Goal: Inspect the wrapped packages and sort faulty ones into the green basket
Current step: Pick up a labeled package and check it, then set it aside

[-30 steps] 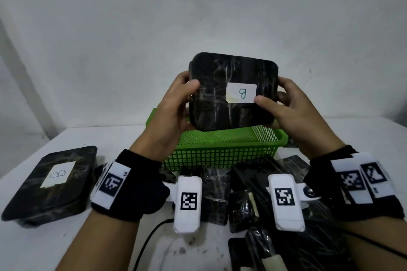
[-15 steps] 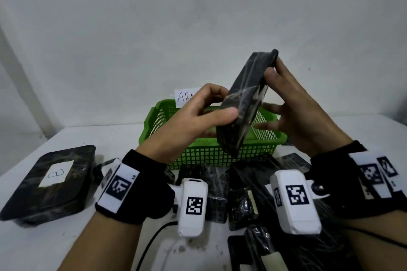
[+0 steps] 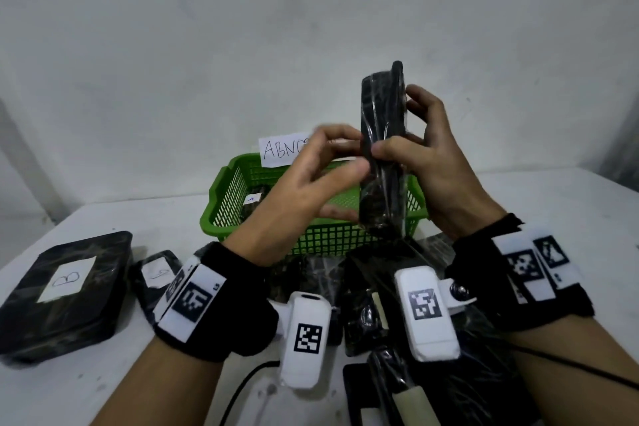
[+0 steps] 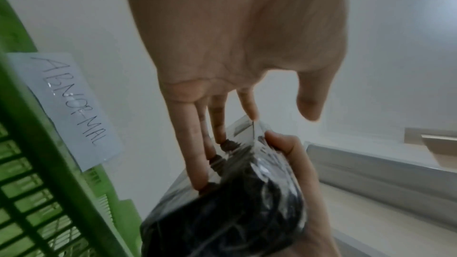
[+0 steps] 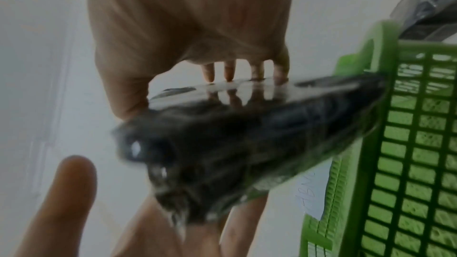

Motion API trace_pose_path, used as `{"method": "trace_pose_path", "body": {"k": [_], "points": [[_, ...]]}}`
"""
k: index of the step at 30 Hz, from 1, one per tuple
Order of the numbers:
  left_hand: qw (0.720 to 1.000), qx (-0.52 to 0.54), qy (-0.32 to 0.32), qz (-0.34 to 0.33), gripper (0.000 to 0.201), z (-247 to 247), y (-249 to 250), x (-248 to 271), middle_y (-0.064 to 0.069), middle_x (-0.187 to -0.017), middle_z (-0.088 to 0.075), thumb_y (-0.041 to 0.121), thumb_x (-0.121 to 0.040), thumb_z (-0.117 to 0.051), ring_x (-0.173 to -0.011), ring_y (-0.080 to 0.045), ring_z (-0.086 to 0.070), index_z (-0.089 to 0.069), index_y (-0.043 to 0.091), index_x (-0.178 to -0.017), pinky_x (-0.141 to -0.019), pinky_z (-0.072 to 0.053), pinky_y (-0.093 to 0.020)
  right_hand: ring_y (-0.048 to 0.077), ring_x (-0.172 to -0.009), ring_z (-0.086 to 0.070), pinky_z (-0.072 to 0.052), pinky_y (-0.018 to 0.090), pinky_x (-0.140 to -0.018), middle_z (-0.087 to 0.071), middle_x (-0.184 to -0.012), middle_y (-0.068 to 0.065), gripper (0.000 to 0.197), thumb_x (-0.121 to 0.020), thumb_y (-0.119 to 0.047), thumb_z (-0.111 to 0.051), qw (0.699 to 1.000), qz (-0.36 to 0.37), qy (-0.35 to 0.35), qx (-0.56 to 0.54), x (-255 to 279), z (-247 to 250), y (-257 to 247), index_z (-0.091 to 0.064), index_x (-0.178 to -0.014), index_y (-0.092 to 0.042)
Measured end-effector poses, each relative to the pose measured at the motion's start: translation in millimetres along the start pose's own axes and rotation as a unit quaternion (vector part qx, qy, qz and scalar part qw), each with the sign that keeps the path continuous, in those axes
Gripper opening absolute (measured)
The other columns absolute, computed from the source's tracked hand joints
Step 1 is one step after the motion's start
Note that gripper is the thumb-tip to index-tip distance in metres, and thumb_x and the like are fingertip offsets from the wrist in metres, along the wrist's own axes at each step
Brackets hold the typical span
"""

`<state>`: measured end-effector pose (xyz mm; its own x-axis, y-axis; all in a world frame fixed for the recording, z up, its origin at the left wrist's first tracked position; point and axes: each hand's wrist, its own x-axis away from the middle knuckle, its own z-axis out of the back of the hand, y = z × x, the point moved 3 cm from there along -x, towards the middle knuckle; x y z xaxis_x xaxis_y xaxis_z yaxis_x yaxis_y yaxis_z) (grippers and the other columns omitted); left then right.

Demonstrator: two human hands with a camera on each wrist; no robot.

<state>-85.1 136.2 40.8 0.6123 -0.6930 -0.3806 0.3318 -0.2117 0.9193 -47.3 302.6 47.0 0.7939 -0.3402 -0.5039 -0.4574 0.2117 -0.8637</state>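
Note:
A black film-wrapped package (image 3: 382, 149) stands edge-on, upright, above the green basket (image 3: 311, 239). My right hand (image 3: 397, 124) grips it, thumb on the near edge and fingers on the far face. My left hand (image 3: 340, 162) lies against its left face with straight fingers (image 4: 197, 153) and the thumb held apart. In the right wrist view the package (image 5: 247, 134) runs across the frame, blurred, with left-hand fingers under it. The basket (image 4: 37, 144) carries a paper label reading ABNORMAL (image 4: 74, 108). One small labelled package (image 3: 252, 201) lies inside it.
On the white table (image 3: 553, 204), a large wrapped package marked B (image 3: 65, 287) lies at the left with a smaller one (image 3: 155, 273) beside it. A pile of wrapped packages (image 3: 373, 308) lies between my wrists. A black cable (image 3: 242, 387) runs near the front edge.
The package turned from label-facing-me to edge-on and now stands upright. My left hand let go of its curled grip and now lies flat against the side; my right hand keeps hold.

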Motion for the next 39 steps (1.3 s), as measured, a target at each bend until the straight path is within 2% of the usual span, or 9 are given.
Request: {"method": "trace_pose_path", "body": {"k": [4,8,10,13,16,19,27,34,39], "points": [[0.998,0.032,0.055,0.028,0.060,12,7,-1,-0.002,-0.129,-0.063,0.059,-0.089,-0.042,-0.099,-0.020,-0.071,-0.036,0.039,-0.145,-0.067,-0.057,-0.033,0.003,-0.146,-0.032,-0.042,0.031,-0.111,-0.020,-0.159,-0.015,0.128,-0.057,-0.048,-0.084,0.986,0.067,-0.119,0.097,6,0,-10,-0.008,-0.158,-0.036],[0.998,0.015,0.062,0.030,0.059,21,10,2,-0.004,-0.137,-0.060,0.053,-0.091,-0.053,-0.106,-0.031,-0.070,-0.038,0.043,-0.147,-0.067,-0.060,-0.039,-0.023,-0.135,-0.029,-0.036,0.003,-0.100,-0.027,-0.156,-0.023,0.122,-0.071,-0.019,-0.091,0.960,0.073,-0.240,0.128,12,-12,-10,-0.009,-0.160,-0.029],[0.997,0.009,0.077,0.018,0.059,24,11,3,-0.001,-0.133,-0.063,0.040,-0.091,-0.064,-0.110,-0.030,-0.069,-0.042,0.040,-0.145,-0.069,-0.060,-0.039,-0.018,-0.141,-0.026,-0.033,0.002,-0.103,-0.024,-0.163,-0.019,0.113,-0.077,-0.020,-0.086,0.954,0.074,-0.253,0.143,13,-13,-10,-0.012,-0.161,-0.029],[0.995,-0.007,0.093,-0.023,0.058,25,15,5,-0.002,-0.121,-0.070,0.028,-0.086,-0.071,-0.106,-0.022,-0.071,-0.049,0.034,-0.140,-0.074,-0.060,-0.035,-0.007,-0.145,-0.032,-0.035,0.021,-0.114,-0.035,-0.159,-0.023,0.081,-0.088,-0.043,-0.071,0.968,0.062,-0.220,0.107,13,-11,-18,-0.030,-0.156,-0.035],[0.994,-0.052,0.070,-0.065,0.060,19,21,5,-0.001,-0.124,-0.069,0.017,-0.083,-0.075,-0.108,-0.022,-0.070,-0.050,0.028,-0.137,-0.086,-0.058,-0.040,-0.006,-0.125,-0.056,-0.047,0.040,-0.103,-0.058,-0.135,-0.028,0.046,-0.092,-0.046,-0.055,0.991,0.037,-0.129,0.001,11,-9,-32,-0.052,-0.136,-0.033],[0.987,-0.122,0.041,-0.099,0.068,11,23,6,-0.001,-0.136,-0.062,0.005,-0.082,-0.078,-0.121,-0.018,-0.062,-0.047,0.026,-0.139,-0.102,-0.051,-0.042,0.005,-0.130,-0.056,-0.050,0.052,-0.104,-0.052,-0.146,-0.013,0.063,-0.084,-0.046,-0.068,0.996,0.056,-0.066,-0.013,9,-6,-37,-0.049,-0.141,-0.031],[0.982,-0.152,0.053,-0.097,0.102,9,18,7,0.003,-0.141,-0.059,-0.006,-0.072,-0.082,-0.129,-0.013,-0.057,-0.033,0.035,-0.152,-0.091,-0.058,-0.039,0.015,-0.139,-0.048,-0.040,0.039,-0.117,-0.055,-0.143,0.006,0.064,-0.084,-0.003,-0.072,0.981,0.168,-0.088,0.046,6,-2,-34,-0.047,-0.143,-0.006],[0.959,-0.263,0.030,-0.102,0.095,12,24,8,0.013,-0.150,-0.044,0.038,-0.075,-0.083,-0.128,-0.008,-0.055,-0.028,0.042,-0.152,-0.102,-0.051,-0.038,0.003,-0.135,-0.050,-0.048,0.017,-0.099,-0.053,-0.146,-0.002,0.067,-0.089,-0.021,-0.076,0.986,0.136,-0.070,0.070,13,-16,-27,-0.044,-0.149,-0.018],[0.951,-0.261,0.104,-0.128,0.074,10,19,4,0.013,-0.141,-0.052,0.015,-0.087,-0.072,-0.124,-0.002,-0.055,-0.036,0.034,-0.149,-0.100,-0.052,-0.027,0.003,-0.138,-0.047,-0.047,0.037,-0.111,-0.041,-0.153,-0.019,0.071,-0.088,-0.046,-0.066,0.992,0.072,-0.086,0.054,12,-13,-24,-0.035,-0.152,-0.040]]}}
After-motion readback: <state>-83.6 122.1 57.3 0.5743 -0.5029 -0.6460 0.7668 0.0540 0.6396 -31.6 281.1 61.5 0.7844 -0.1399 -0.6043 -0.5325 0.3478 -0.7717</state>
